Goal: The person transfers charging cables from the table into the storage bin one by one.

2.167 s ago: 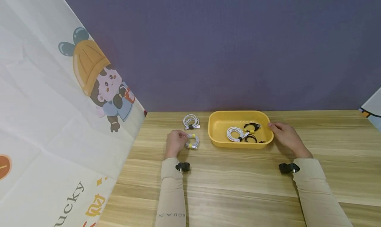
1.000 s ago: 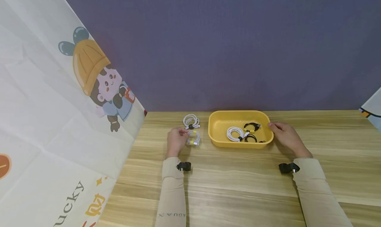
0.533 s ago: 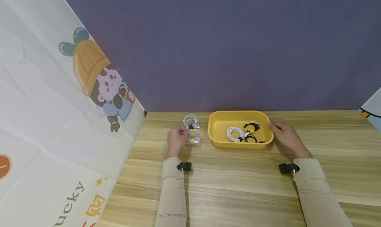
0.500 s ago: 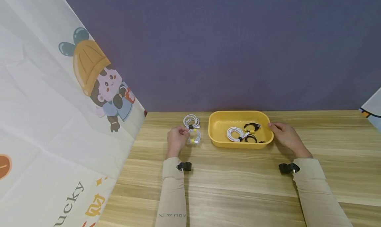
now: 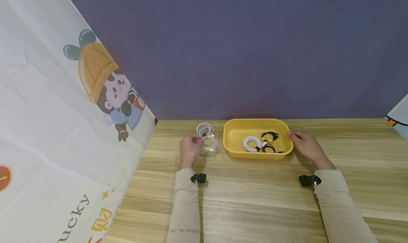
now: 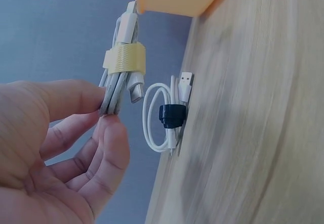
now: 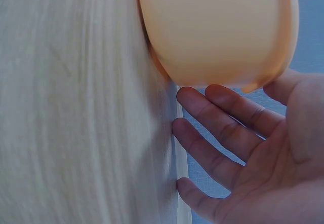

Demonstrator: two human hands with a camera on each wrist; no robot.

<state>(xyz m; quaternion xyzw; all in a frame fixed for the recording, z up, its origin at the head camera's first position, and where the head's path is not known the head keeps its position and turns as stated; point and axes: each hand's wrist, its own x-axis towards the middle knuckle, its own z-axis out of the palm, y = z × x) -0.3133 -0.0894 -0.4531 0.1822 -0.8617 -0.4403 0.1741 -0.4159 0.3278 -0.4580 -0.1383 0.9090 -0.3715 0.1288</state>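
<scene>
My left hand pinches a coiled white-grey charging cable between thumb and fingertips. A yellow strap binds this coil, and in the left wrist view it is up off the table. Just behind it lies a second white coiled USB cable with a black strap. On the right, my right hand holds the end of a yellow bin, thumb at the rim and fingertips against the outer wall. Inside the bin sit a white coiled cable and black cables, one with a yellow strap.
The wooden table meets a dark blue-grey panel right behind the bin. At the left hangs a white sheet with a cartoon figure. Bare tabletop shows between the two forearms.
With the yellow-strapped cable pinched, my left hand has risen and moved slightly toward the back, so the coil now overlaps the black-strapped cable in the head view. The right hand and bin stay put.
</scene>
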